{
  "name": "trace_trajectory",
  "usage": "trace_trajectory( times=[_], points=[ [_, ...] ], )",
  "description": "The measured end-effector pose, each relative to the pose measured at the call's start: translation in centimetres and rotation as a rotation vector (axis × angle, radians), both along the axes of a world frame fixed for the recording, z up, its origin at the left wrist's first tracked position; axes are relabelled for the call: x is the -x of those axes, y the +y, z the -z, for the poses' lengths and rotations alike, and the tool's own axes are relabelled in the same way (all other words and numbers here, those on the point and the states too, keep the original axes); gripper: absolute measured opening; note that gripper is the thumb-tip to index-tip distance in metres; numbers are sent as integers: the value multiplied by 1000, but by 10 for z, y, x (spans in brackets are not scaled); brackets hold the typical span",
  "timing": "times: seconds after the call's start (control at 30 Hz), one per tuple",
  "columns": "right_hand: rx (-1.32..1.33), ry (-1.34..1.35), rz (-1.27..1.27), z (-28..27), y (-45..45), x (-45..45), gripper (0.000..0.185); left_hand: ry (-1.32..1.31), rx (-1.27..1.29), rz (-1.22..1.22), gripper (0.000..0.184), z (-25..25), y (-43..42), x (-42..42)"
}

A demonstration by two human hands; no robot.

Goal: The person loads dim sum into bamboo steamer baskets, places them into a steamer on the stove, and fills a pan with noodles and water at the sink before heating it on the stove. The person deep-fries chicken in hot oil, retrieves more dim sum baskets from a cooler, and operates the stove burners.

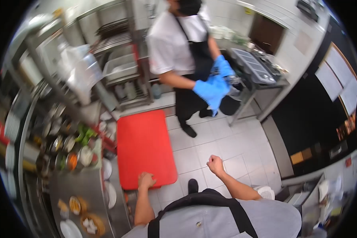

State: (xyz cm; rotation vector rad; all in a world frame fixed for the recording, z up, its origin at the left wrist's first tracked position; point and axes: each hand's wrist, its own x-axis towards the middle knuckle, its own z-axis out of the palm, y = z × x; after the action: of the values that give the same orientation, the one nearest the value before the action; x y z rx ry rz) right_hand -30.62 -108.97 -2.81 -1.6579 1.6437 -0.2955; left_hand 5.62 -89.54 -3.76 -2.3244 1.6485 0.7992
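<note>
My left hand (146, 180) rests at the near edge of a large red board (144, 146), its fingers lying over the surface. The board looks like a flat lid or worktop at about waist height, and what is under it is hidden. My right hand (215, 164) is held out above the tiled floor, curled into a loose fist with nothing visible in it. It touches nothing and is apart from the board.
A co-worker (186, 51) in blue gloves (212, 89) stands ahead, handling something blurred. At left, a steel counter (71, 184) carries food containers and plates. A metal table (261, 85) stands at the right back, and a dark door (317, 107) is on the right.
</note>
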Motion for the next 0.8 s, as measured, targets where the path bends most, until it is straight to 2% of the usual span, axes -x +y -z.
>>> trace_trajectory(
  times=[0.03,0.07,0.1,0.13,0.17,0.2,0.23,0.27,0.33,0.37,0.43,0.5,0.6,0.67,0.7,0.73,0.8],
  points=[
    [-16,-78,-131,-12,-28,18,43,2,7,54,64,17,-36,12],
    [-30,-159,-275,-23,-56,32,58,327,47,-292,65,39,-73,23],
    [-29,-164,-243,-38,-75,43,58,645,70,-652,65,52,-100,30],
    [51,-151,-331,-54,-91,49,72,637,60,-634,65,47,-122,41],
    [131,-141,-421,-61,-107,52,87,463,191,-412,64,43,-142,56],
    [126,-153,-394,-59,-124,53,87,290,314,-179,64,30,-164,68],
    [10,-136,-352,-52,-141,54,93,474,312,-307,67,4,-189,76],
    [-109,-121,-310,-43,-155,54,98,471,296,-275,67,-5,-210,75],
    [-86,-76,-305,-20,-177,39,94,574,355,-431,68,-13,-245,62],
    [-166,-89,-317,-15,-187,28,92,549,441,-409,67,-13,-258,52],
    [-264,-115,-293,-10,-205,12,90,544,415,-415,67,-17,-286,27],
    [-284,-111,-378,-8,-229,0,83,534,380,-461,67,-10,-317,9],
    [-19,-9,-405,23,-278,31,72,389,262,-295,66,-1,-361,-7],
    [-181,238,-389,13,-327,77,65,400,163,-229,65,8,-390,-15],
    [-119,280,-309,18,-353,107,60,415,98,-210,64,11,-413,-15],
    [-174,360,-203,-15,-377,129,72,415,81,-191,64,11,-433,-15],
    [-6,396,62,-67,-412,176,61,427,67,-84,62,8,-459,-11]
  ],
)
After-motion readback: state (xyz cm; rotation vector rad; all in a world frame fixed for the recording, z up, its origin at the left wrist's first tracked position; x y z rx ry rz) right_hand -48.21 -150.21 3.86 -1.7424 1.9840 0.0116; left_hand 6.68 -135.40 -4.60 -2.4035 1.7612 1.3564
